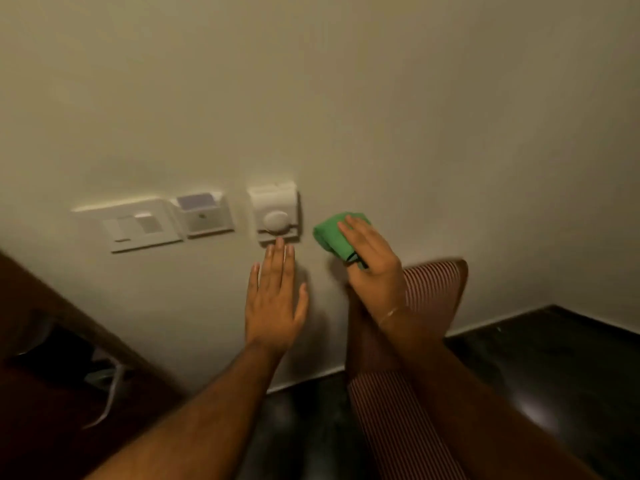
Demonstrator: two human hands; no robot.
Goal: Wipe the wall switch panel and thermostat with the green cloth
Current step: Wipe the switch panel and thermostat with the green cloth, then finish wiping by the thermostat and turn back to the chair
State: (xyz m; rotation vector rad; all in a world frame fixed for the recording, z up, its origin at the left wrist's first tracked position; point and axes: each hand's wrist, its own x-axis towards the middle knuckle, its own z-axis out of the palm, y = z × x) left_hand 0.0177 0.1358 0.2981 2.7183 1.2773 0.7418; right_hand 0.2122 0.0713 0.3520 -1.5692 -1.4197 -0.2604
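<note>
A white switch panel (pixel 136 226) is mounted on the beige wall at the left, with a key-card holder (pixel 204 213) right beside it. To their right sits a white thermostat (pixel 275 213) with a round dial. My left hand (pixel 275 299) lies flat and open on the wall just below the thermostat, fingertips almost at its lower edge. My right hand (pixel 372 259) holds a folded green cloth (pixel 334 235) against the wall, a short way right of the thermostat and apart from it.
A chair with striped upholstery (pixel 433 292) stands under my right arm, against the wall. Dark wooden furniture (pixel 52 306) with a cable fills the lower left. The dark glossy floor (pixel 554 358) shows at the right.
</note>
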